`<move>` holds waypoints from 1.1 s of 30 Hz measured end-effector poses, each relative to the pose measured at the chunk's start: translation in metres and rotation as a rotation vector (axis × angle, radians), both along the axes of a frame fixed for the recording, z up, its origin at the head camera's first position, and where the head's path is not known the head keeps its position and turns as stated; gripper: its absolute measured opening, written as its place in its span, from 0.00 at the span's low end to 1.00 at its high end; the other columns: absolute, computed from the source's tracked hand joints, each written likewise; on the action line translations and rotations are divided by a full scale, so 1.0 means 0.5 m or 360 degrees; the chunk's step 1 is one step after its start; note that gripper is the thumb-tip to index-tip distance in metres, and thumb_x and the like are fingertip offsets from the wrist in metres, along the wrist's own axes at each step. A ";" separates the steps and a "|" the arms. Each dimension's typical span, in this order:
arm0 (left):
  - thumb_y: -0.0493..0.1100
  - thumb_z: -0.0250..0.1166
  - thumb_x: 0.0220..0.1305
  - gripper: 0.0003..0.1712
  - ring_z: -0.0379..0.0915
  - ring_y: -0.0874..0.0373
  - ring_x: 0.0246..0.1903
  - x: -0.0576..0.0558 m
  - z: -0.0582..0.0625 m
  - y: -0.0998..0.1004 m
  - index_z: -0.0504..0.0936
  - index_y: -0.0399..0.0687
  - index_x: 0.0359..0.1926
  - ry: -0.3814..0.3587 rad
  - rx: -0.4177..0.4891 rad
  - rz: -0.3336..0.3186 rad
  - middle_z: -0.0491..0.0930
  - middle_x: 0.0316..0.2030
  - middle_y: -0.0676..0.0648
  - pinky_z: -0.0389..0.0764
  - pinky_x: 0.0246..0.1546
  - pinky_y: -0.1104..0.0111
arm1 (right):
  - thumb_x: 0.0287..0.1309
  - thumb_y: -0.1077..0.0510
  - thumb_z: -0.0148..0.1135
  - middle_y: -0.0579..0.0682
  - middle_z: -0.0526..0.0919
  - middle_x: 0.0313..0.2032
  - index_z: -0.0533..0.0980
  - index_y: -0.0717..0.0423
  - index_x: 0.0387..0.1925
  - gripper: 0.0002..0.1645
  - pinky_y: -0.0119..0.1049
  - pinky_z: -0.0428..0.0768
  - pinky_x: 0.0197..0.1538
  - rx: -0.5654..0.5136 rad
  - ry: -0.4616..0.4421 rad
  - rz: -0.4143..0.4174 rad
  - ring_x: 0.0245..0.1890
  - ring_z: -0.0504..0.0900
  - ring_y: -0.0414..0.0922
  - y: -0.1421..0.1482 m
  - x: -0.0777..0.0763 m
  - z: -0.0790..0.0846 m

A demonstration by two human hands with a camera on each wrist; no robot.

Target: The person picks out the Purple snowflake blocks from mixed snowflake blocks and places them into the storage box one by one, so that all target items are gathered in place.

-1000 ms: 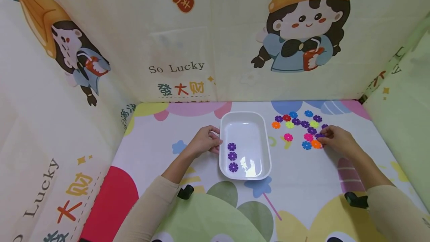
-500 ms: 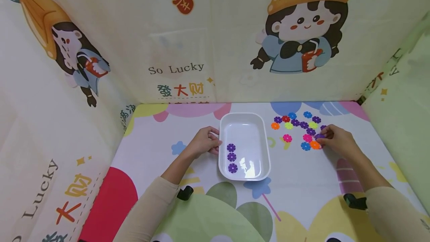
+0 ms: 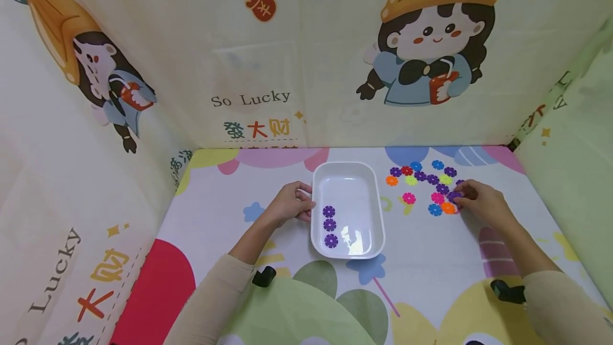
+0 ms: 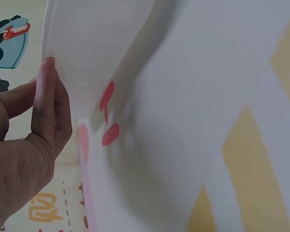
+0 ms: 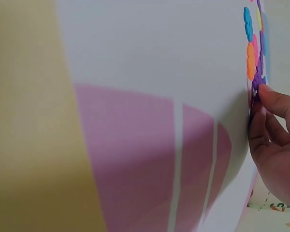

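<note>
A white rectangular tray (image 3: 359, 201) stands mid-table, with three purple snowflake-shaped plastic discs (image 3: 329, 224) in a column along its left side. My left hand (image 3: 290, 202) grips the tray's left rim, thumb at the edge and fingers against the outer wall; the left wrist view shows a fingertip on the tray's side (image 4: 96, 38). Right of the tray, my right hand (image 3: 483, 201) pinches a purple snowflake disc (image 3: 454, 197) between thumb and fingers, at the right edge of the loose discs. The right wrist view shows that purple disc (image 5: 257, 83) at the thumb tip.
Several loose discs lie spread right of the tray, among them a red disc (image 3: 406, 171), a pink disc (image 3: 409, 198), a blue disc (image 3: 435, 210) and an orange disc (image 3: 448, 207). A patterned cloth (image 3: 335, 68) walls the table's back and sides.
The right hand's pinched purple disc has shifted and tilted slightly at its fingertips. The left hand stays at the tray rim, and the three discs in the tray keep their places.
</note>
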State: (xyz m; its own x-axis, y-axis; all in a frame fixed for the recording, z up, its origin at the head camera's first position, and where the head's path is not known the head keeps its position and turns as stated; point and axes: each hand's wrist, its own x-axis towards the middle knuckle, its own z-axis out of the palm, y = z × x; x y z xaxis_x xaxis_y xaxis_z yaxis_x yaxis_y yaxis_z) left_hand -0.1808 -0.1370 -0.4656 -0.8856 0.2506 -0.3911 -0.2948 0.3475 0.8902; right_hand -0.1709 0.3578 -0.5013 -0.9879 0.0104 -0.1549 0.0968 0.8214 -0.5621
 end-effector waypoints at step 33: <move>0.30 0.68 0.66 0.23 0.83 0.57 0.22 0.001 0.001 0.004 0.72 0.33 0.60 -0.0041 0.0088 0.0026 0.80 0.35 0.42 0.93 0.29 0.59 | 0.71 0.58 0.64 0.60 0.84 0.47 0.78 0.58 0.57 0.16 0.23 0.87 0.41 -0.0172 0.0088 0.0275 0.47 0.82 0.56 -0.114 -0.011 0.109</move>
State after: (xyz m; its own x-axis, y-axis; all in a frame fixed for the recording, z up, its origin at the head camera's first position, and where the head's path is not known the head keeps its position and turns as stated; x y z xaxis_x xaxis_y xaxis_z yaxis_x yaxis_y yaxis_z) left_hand -0.1803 -0.1351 -0.4650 -0.8796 0.2583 -0.3995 -0.3227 0.2929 0.9000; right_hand -0.1766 0.3008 -0.4467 -0.9805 -0.1739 -0.0917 -0.0737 0.7577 -0.6485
